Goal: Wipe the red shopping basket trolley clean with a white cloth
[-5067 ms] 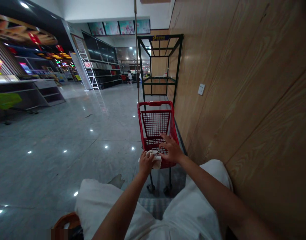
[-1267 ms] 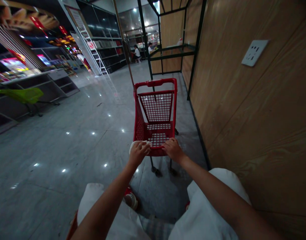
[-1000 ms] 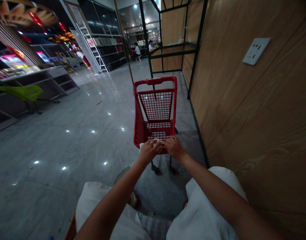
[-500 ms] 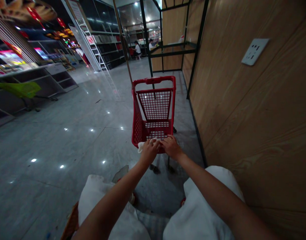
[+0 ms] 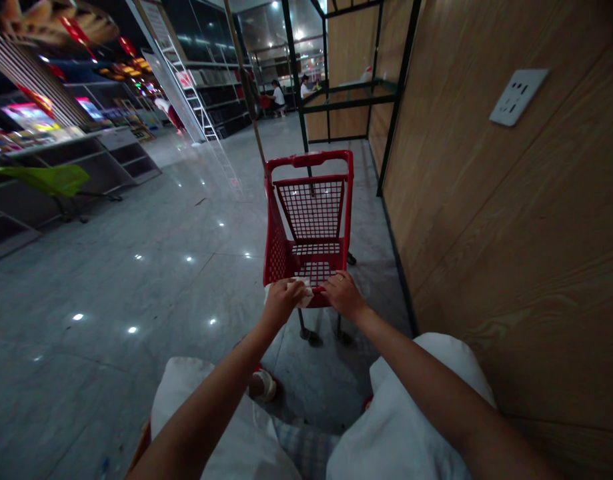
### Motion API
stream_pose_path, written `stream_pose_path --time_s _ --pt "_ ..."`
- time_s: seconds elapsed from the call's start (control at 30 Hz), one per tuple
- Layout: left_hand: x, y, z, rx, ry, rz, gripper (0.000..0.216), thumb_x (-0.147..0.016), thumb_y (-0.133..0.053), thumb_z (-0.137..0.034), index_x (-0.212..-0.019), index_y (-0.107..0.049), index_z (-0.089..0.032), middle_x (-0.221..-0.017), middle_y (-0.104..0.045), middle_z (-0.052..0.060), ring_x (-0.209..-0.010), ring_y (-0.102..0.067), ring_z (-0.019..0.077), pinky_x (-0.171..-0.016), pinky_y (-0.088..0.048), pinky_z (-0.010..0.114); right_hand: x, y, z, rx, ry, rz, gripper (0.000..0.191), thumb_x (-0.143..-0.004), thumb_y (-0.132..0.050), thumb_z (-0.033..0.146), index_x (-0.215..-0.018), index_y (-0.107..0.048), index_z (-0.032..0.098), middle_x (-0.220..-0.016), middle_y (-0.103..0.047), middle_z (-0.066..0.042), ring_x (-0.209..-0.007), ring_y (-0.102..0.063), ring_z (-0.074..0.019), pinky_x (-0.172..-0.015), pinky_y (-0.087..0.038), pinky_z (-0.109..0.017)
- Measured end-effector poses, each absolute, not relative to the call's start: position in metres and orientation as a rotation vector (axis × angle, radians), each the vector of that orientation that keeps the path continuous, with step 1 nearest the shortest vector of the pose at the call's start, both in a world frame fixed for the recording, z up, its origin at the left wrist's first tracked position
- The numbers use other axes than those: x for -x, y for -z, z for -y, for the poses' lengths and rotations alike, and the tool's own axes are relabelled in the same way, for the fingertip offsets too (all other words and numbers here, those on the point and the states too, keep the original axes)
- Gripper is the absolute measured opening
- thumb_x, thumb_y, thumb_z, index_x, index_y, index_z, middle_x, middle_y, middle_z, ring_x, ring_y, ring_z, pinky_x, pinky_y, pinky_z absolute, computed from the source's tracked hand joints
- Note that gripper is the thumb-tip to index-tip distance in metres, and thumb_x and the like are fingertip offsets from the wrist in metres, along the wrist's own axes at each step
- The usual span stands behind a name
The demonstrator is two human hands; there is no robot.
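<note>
A small red plastic shopping cart [image 5: 310, 220] stands on the grey floor in front of me, its mesh basket holding nothing. My left hand [image 5: 281, 300] is closed on a white cloth [image 5: 299, 295] and presses it against the near rim at the cart's left corner. My right hand [image 5: 342, 293] grips the same rim a little to the right. My knees in white trousers fill the bottom of the view.
A wood-panel wall with a white socket [image 5: 517, 97] runs close on the right. A dark metal shelf frame [image 5: 346, 100] stands beyond the cart. A ladder [image 5: 196, 113], store shelving and seated people lie far back; a green chair [image 5: 51, 181] is at left.
My left hand with the cloth has slid left along the cart's near rim, away from my right hand. The cart and my right hand have barely moved.
</note>
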State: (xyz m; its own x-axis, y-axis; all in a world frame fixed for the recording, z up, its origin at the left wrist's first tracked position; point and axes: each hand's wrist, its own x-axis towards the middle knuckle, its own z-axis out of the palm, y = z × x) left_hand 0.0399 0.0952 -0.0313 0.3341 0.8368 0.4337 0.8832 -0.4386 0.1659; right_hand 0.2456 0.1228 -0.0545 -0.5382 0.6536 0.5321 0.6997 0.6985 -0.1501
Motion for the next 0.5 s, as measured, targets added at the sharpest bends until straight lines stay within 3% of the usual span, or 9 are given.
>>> stream_pose_path --time_s 0.13,0.3,0.37,0.5 --pt "-0.071 0.024 -0.1 2.562 0.845 1.631 0.027 -0.093 -0.039 -0.025 -0.112 -0.058 -0.02 -0.11 -0.059 0.009 -0.093 -0.06 0.0166 -0.082 -0.05 0.032 -0.249 0.053 -0.123 1.025 0.137 2.346 0.02 -0.089 -0.046 0.016 -0.099 -0.063 0.018 -0.086 -0.065 -0.005 -0.086 -0.055 -0.0192 -0.1 -0.031 -0.038" --pt "-0.073 0.017 -0.102 2.273 1.187 1.648 0.037 -0.09 -0.046 -0.028 -0.126 -0.041 -0.019 -0.132 -0.041 0.014 -0.124 -0.042 0.0218 -0.097 -0.044 0.039 -0.252 0.054 -0.126 1.024 0.14 2.351 0.021 -0.09 -0.045 0.015 -0.098 -0.064 0.017 -0.088 -0.065 -0.006 -0.089 -0.055 -0.0188 -0.1 -0.031 -0.037" --pt "-0.065 0.018 -0.101 2.092 1.25 1.69 0.033 -0.087 -0.053 -0.034 -0.116 -0.049 -0.02 -0.13 -0.042 0.013 -0.125 -0.04 0.0236 -0.099 -0.043 0.041 -0.251 0.055 -0.126 1.028 0.133 2.342 0.017 -0.09 -0.049 0.019 -0.094 -0.065 0.017 -0.085 -0.065 -0.006 -0.089 -0.055 -0.0189 -0.1 -0.031 -0.038" --pt "-0.049 0.023 -0.096 2.248 1.09 1.697 0.015 -0.089 -0.051 -0.033 -0.087 -0.061 -0.021 -0.101 -0.059 0.006 -0.099 -0.056 0.0181 -0.088 -0.048 0.035 -0.249 0.055 -0.127 1.029 0.117 2.344 0.013 -0.089 -0.054 0.026 -0.087 -0.065 0.019 -0.083 -0.064 -0.005 -0.088 -0.055 -0.0191 -0.1 -0.032 -0.039"
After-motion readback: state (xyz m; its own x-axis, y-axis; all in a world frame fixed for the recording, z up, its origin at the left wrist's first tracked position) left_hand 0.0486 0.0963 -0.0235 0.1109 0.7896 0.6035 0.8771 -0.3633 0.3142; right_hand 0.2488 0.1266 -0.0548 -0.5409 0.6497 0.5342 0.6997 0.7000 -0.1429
